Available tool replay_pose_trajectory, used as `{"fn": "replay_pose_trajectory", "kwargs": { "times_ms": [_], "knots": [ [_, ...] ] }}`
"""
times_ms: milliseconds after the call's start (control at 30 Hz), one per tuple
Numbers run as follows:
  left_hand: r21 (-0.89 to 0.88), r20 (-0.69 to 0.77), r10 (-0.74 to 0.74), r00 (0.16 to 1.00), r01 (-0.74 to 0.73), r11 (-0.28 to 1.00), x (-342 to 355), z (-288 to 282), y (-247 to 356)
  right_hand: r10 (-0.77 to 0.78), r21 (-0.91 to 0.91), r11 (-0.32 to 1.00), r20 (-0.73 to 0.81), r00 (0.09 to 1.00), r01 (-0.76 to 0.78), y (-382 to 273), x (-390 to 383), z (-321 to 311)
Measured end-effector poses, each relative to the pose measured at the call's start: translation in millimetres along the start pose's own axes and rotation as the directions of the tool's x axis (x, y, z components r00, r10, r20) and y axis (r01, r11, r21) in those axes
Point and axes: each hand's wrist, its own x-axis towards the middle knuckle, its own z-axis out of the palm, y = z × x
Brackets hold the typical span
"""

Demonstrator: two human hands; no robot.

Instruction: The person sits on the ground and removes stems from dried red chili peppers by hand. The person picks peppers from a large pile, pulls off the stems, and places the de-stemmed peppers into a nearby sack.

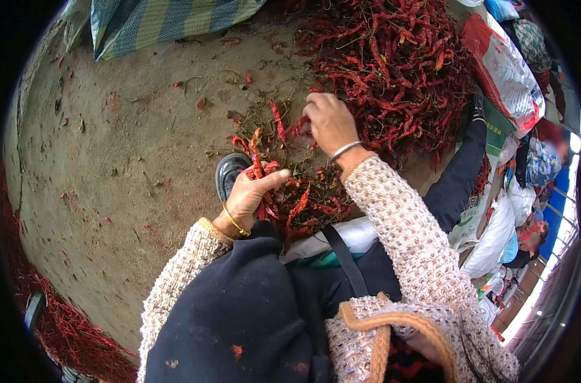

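My left hand [244, 198] is closed around several dried red chillies [256, 154], their tips sticking up past the thumb. At the near edge of a large heap of dried chillies [399, 70], my right hand [332, 121] has its fingers curled in a pinch on a dried red chilli [296, 127]. One loose chilli [277, 120] lies just left of it. Below the two hands, a smaller pile of chillies and stems [303, 207] rests between my legs. My right palm and part of the held chilli are hidden.
My black shoe [230, 173] stands beside the left hand. A striped woven sheet [169, 25] lies at the far left. White and red sacks [504, 70] and a seated person [544, 163] are to the right. More chillies [73, 332] spread at the lower left. Stems litter the concrete floor [131, 127].
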Motion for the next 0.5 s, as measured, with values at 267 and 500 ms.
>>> {"fn": "replay_pose_trajectory", "kwargs": {
  "times_ms": [267, 500],
  "knots": [
    [-0.138, -0.018, 0.138, 0.99, -0.139, 0.981, 5, 3, 3, 0.225, 0.906, 0.107, 0.379, 0.898, -0.409, -31, -11, -63],
    [-0.03, 0.162, 0.01, 0.987, -0.005, 1.0, 0, -4, 3, -0.14, 0.771, -0.078, 0.619, 0.773, -0.632, -48, -37, -64]
  ]
}}
